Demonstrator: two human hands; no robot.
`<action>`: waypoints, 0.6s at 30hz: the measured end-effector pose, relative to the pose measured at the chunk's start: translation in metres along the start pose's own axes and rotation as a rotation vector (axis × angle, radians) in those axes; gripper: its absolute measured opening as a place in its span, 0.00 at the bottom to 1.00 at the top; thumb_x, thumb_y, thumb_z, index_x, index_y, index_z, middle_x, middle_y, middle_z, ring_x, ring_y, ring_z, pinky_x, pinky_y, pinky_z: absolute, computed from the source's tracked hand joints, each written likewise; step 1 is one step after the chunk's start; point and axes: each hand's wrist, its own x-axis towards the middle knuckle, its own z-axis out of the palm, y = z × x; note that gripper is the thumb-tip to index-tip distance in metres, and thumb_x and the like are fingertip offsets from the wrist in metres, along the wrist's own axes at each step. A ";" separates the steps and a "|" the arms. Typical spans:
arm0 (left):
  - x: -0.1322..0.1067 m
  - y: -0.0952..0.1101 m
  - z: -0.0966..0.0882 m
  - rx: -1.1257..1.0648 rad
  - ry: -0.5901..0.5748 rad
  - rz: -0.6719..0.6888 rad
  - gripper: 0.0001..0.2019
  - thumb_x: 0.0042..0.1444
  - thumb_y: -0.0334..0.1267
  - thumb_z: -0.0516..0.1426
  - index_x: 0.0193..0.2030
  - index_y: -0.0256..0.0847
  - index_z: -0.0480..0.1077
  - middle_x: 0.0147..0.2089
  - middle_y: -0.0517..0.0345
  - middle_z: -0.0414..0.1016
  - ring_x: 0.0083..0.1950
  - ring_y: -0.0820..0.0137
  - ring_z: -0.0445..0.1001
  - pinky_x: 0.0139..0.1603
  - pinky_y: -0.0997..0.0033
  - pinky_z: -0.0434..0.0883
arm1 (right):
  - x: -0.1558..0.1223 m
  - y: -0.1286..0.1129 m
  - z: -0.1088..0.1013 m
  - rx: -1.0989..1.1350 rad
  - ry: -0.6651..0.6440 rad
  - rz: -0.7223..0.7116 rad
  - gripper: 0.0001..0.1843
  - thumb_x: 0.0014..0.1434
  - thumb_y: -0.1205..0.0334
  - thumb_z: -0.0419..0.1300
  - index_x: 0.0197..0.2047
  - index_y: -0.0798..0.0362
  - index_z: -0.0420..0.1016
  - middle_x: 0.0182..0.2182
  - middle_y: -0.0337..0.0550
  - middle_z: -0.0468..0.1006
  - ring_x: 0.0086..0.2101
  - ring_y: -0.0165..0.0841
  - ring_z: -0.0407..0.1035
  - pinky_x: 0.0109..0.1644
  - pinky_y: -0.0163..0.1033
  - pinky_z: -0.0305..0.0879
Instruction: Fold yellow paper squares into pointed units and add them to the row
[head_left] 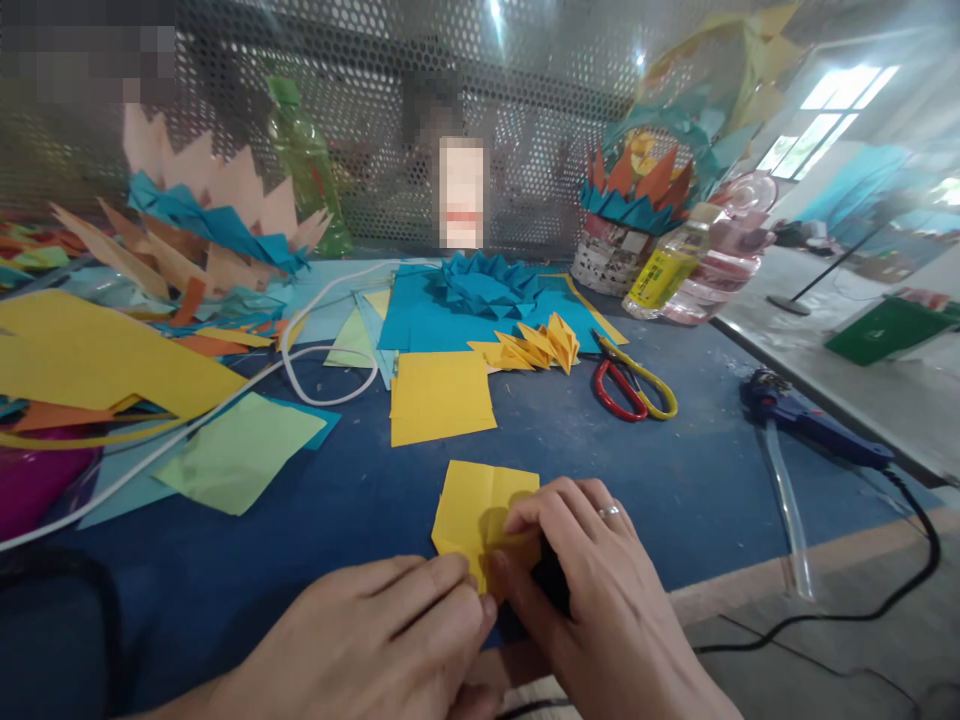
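A small yellow paper square (478,505), partly folded, lies on the blue table top (675,480) near the front edge. My left hand (390,630) pinches its near corner with fingers pressed together. My right hand (592,590), a ring on one finger, presses and pinches the same fold from the right. Beyond lie a flat yellow square (441,396) and a row of folded yellow pieces (536,345).
Red and yellow scissors (634,385) lie right of the yellow pieces. A blue glue gun (814,425) with black cord rests at the right. Blue paper sheets with a folded blue ring (487,285), a white cable (330,370), loose coloured papers, a bottle (664,270) and paper crowns fill the back.
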 end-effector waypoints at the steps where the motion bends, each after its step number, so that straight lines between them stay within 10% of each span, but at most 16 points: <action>1: 0.001 0.000 0.000 -0.011 0.017 -0.012 0.19 0.72 0.34 0.47 0.34 0.41 0.76 0.31 0.63 0.80 0.35 0.71 0.78 0.38 0.69 0.72 | 0.000 0.001 -0.001 0.004 -0.004 -0.001 0.05 0.64 0.68 0.58 0.40 0.49 0.67 0.36 0.40 0.73 0.37 0.39 0.63 0.38 0.44 0.57; 6: 0.002 -0.011 0.005 -0.034 0.103 0.159 0.16 0.71 0.35 0.48 0.36 0.42 0.75 0.29 0.64 0.77 0.28 0.73 0.74 0.30 0.71 0.70 | -0.001 0.005 -0.005 0.006 -0.006 0.021 0.09 0.63 0.72 0.58 0.42 0.49 0.65 0.37 0.41 0.73 0.38 0.39 0.63 0.40 0.44 0.58; 18: -0.005 -0.001 -0.003 0.001 0.005 0.030 0.16 0.69 0.33 0.48 0.36 0.40 0.76 0.30 0.60 0.78 0.34 0.69 0.77 0.37 0.69 0.73 | -0.005 0.009 -0.005 0.035 0.074 -0.106 0.14 0.66 0.75 0.50 0.44 0.50 0.73 0.39 0.44 0.75 0.39 0.37 0.65 0.40 0.43 0.62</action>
